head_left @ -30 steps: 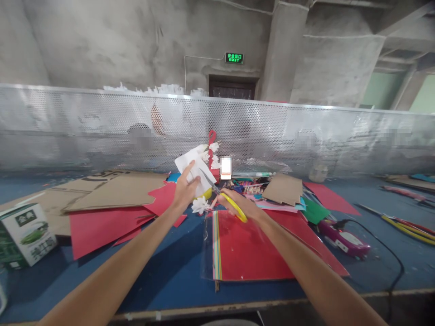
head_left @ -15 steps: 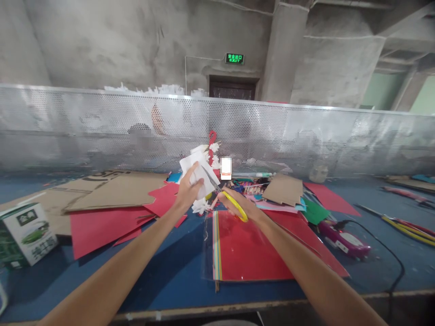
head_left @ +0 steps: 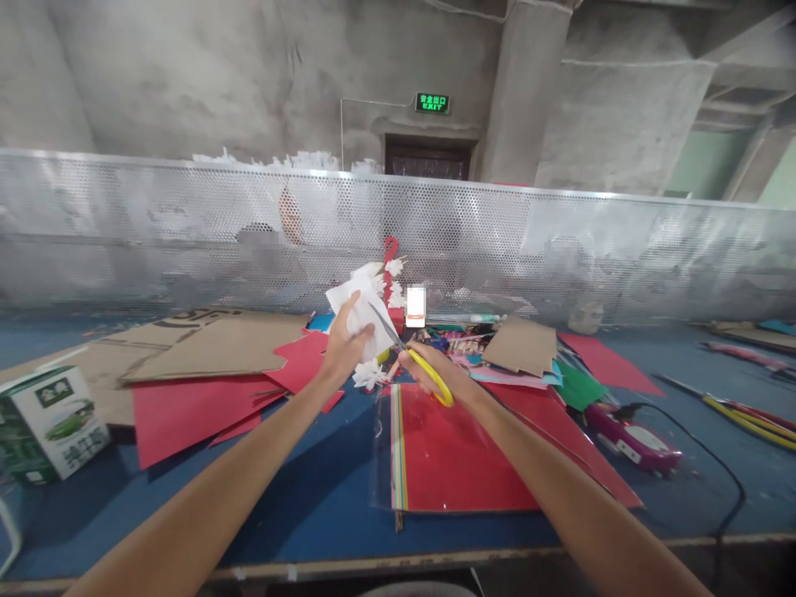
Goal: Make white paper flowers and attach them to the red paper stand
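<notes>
A piece of white paper is pinched in my left hand, thumb on the near face. My right hand grips yellow-handled scissors, whose blades lie over the right part of the paper. Whether the blades are parted is too blurred to tell. Just behind the paper stands a red strip with a curled top, with white paper flowers along it. Another white flower lies below my left hand. Under my right forearm is a pack of red paper in a clear sleeve.
Cardboard and red sheets lie at left, beside a green-and-white carton. To the right are cardboard pieces, a purple device with a black cable, and more yellow-handled scissors. A perforated metal panel stands behind.
The view has shifted slightly. Both hands keep almost the same pose, and the paper and scissors have barely moved relative to each other.
</notes>
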Demonstrator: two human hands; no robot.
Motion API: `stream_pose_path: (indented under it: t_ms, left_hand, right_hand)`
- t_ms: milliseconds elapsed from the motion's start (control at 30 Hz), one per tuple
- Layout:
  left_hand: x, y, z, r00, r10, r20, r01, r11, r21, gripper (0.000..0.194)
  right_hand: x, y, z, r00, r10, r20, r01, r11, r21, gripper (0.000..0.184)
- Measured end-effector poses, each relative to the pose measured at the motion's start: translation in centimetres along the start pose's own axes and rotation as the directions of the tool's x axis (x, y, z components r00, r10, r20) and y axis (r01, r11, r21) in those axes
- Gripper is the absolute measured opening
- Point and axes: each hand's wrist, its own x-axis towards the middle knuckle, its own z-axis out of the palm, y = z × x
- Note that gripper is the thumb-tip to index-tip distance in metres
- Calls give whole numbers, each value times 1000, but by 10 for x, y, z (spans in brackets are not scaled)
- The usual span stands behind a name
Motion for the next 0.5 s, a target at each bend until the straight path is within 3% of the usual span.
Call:
stream_pose_path:
  t_ms: [500]
  left_hand:
    - [-6, 9, 3, 989, -7, 148, 7, 1000, 2, 66]
  right_hand:
    - [4, 14, 10, 999, 31, -30, -28, 997, 78, 51]
